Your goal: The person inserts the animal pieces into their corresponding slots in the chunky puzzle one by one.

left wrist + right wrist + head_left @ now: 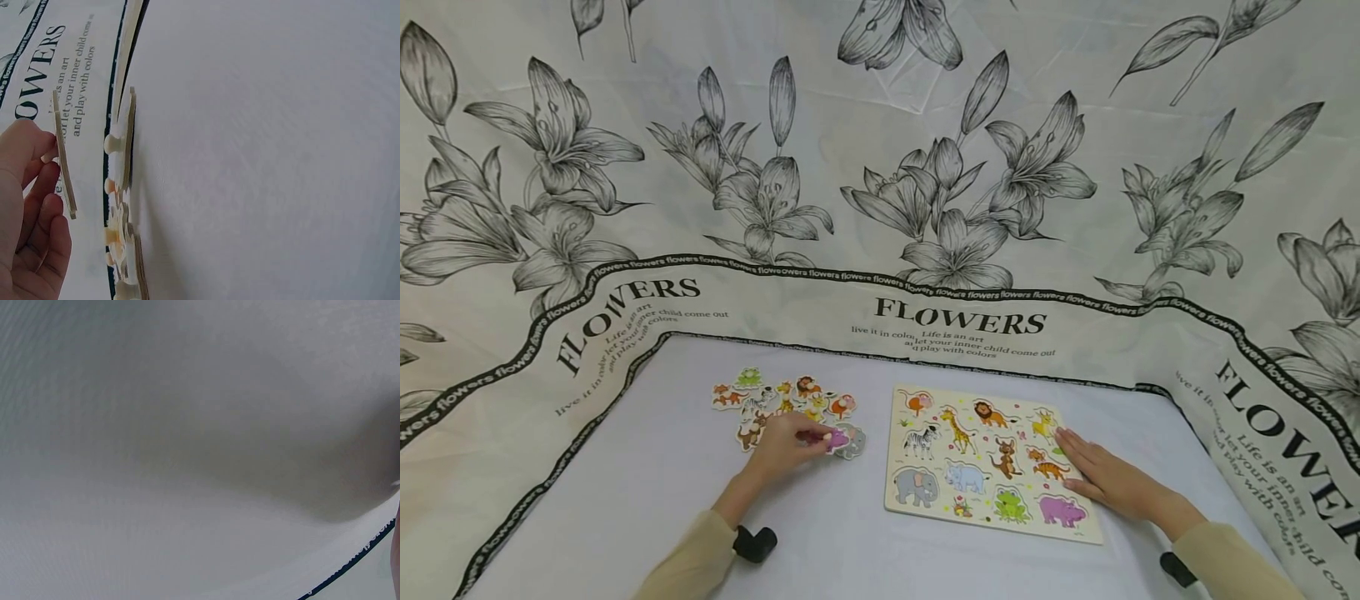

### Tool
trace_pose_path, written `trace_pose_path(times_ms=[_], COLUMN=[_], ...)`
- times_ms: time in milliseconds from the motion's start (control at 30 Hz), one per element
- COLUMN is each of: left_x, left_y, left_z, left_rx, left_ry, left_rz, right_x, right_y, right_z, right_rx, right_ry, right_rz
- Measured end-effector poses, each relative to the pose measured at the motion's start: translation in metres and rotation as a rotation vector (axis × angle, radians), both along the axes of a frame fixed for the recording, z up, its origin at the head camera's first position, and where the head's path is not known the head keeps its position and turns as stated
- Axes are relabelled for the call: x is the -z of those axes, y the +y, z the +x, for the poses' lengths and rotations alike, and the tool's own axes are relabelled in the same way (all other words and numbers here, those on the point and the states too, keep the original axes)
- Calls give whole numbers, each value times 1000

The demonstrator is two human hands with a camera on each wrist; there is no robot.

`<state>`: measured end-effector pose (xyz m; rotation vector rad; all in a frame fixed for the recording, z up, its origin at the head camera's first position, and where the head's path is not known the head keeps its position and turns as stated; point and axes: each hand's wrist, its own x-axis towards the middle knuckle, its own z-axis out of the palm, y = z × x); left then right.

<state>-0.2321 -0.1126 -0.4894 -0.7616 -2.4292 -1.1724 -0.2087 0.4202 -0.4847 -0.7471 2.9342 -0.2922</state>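
Note:
My left hand point(786, 450) pinches a purple hippo puzzle piece point(836, 441) by its knob. In the left wrist view that piece shows edge-on in front of the fingers, lifted off the cloth. Just behind it lies a grey elephant piece point(853, 442), partly covered. My right hand point(1108, 477) rests with straight fingers on the right edge of a wooden animal puzzle board point(880, 506). Pictures of a lion, zebra, frog, hippo and other animals cover the board. The right wrist view holds mostly white cloth, with only a sliver of the hand.
Beyond my left hand lies a pile of loose animal pieces, among them a frog piece point(748, 377), a lion piece point(807, 386) and a monkey piece point(842, 405). White cloth point(647, 467) covers the table. A flower-printed curtain point(820, 308) stands around its back and sides.

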Motion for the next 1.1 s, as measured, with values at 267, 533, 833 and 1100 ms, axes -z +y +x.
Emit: trace_pose_path(times_ms=[267, 533, 833, 1100], left_x=[3, -2, -5, -3], left_y=[16, 34, 53, 70], left_z=[2, 6, 7, 8], left_rx=[18, 26, 72, 74], left_ry=[-39, -92, -105, -115], left_rz=[15, 5, 9, -13], right_x=[2, 0, -2, -1], right_y=[2, 0, -1, 0], right_z=[-1, 1, 1, 1], right_rx=[-7, -3, 8, 11], right_ry=[4, -8, -25, -29], right_rz=[10, 0, 0, -2])
